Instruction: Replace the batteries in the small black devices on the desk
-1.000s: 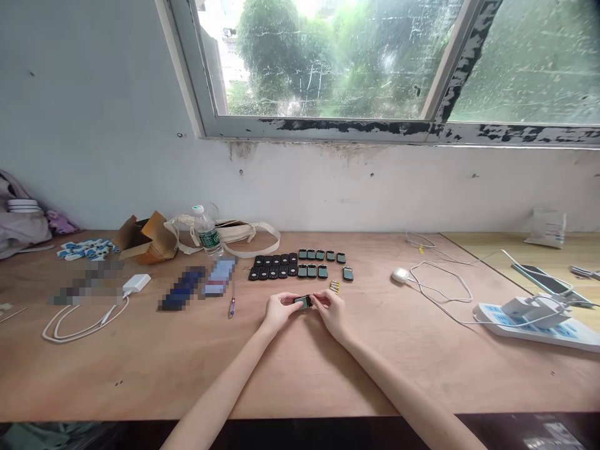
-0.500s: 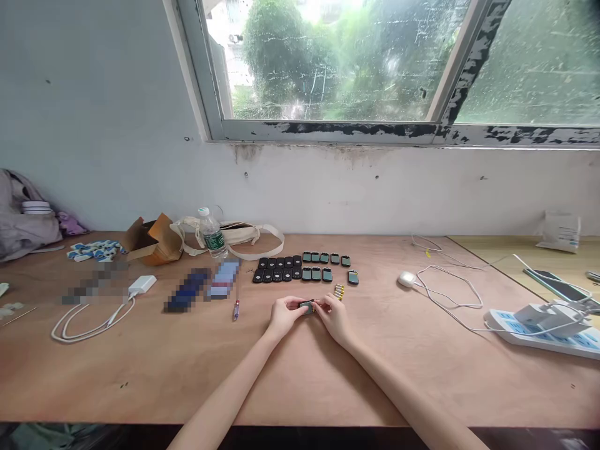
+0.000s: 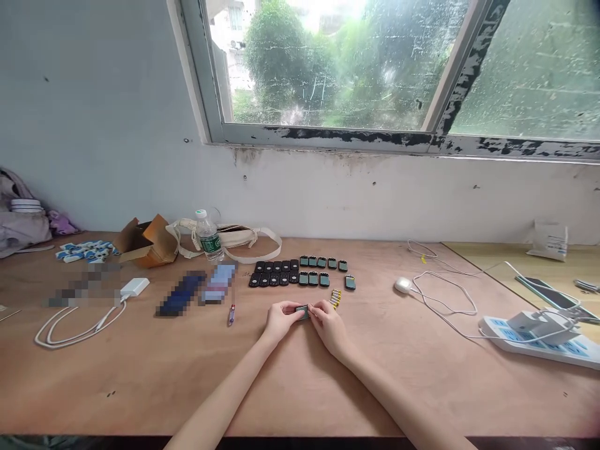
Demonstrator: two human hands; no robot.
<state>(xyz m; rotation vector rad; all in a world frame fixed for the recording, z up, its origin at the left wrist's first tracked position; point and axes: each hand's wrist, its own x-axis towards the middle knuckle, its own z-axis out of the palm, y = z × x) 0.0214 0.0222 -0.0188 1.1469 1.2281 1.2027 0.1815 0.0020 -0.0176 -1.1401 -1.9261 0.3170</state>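
My left hand [image 3: 280, 320] holds a small dark device part with a grey-green face [image 3: 302, 312] by its left side, fingers closed. On its right side, the fingertips of my right hand [image 3: 329, 324] are pinched against the same part; whether they hold anything smaller is hidden. Just beyond my right hand lies a row of small yellow-and-silver batteries [image 3: 335, 298]. Farther back stand two rows of black casing pieces [image 3: 274, 274] with pale round marks. Beside them are several similar parts with grey-green faces [image 3: 314, 279], one of them [image 3: 350, 282] set apart to the right.
To the left lie a screwdriver [image 3: 231, 315], a water bottle [image 3: 209, 237], an open cardboard box [image 3: 147, 242], a white cable [image 3: 70, 339] and blue-white batteries [image 3: 87, 251]. To the right are a white mouse-like device [image 3: 403, 285], a power strip [image 3: 539, 344] and a phone [image 3: 553, 294].
The view has shifted slightly, so the table things sit a little lower and farther left. Both hands stay on the small device part, with the right fingers bunched slightly differently.
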